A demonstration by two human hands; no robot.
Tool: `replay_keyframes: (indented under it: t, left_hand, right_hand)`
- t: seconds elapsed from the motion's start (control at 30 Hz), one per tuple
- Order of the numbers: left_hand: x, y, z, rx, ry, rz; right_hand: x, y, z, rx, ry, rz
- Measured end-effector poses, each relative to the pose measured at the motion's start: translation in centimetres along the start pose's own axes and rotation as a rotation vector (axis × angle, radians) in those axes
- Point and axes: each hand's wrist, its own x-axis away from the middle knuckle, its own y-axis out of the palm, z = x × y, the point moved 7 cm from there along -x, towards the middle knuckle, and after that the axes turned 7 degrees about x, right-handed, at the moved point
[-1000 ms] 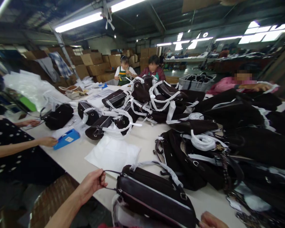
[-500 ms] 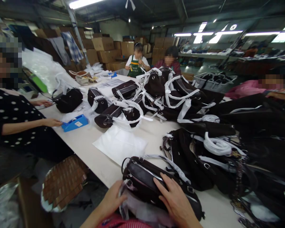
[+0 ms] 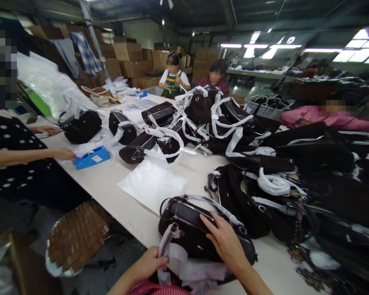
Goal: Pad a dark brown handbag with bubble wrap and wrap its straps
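A dark brown handbag point(image 3: 187, 227) with paper-wrapped handles lies at the near edge of the white table point(image 3: 123, 196). My right hand point(image 3: 226, 243) rests flat on the bag's side with fingers spread. My left hand point(image 3: 149, 264) pinches the white wrapping paper point(image 3: 178, 262) that hangs under the bag's near end. A flat white paper sheet point(image 3: 152, 184) lies just beyond the bag.
Piles of dark handbags point(image 3: 295, 180) with white-wrapped straps cover the right and middle of the table. A person in a dotted top sits at left with a hand by a blue tape dispenser point(image 3: 91, 157). A woven stool point(image 3: 76, 237) stands below. Other people work at the far end, before cardboard boxes point(image 3: 127, 51).
My left hand let go of the bag's thin strap and now grips the white paper. My right hand came up onto the bag's side. The bag shifted slightly away from the edge.
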Motion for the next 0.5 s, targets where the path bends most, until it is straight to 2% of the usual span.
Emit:
replay_keyframes:
  t: [0.13,0.2,0.27,0.33,0.4,0.43,0.5]
  left_hand:
    - [2.0,-0.1,2.1,-0.043,0.001,0.03]
    - [3.5,-0.3,3.6,0.044,-0.025,0.035]
    - [4.9,0.0,4.9,0.302,-0.103,0.015]
    - [6.1,1.0,6.8,0.656,-0.194,-0.033]
    - [6.8,2.4,9.8,0.982,-0.258,-0.065]
    - [7.0,2.9,11.6,1.118,-0.272,-0.047]
    - [7.1,3.7,15.1,1.309,-0.277,0.058]
  right_hand:
    - [-1.4,-0.4,0.8,0.068,0.058,0.047]
    - [-2.2,-0.4,1.2,0.079,0.08,0.062]
    - [-2.9,-0.5,1.4,0.089,0.093,0.076]
    - [-3.3,-1.1,1.2,0.08,0.115,0.095]
    - [-2.9,-2.8,0.7,-0.066,0.16,0.126]
    - [-2.5,-3.7,0.2,-0.223,0.175,0.113]
    - [-1.4,-5.6,-1.7,-0.664,0.146,-0.039]
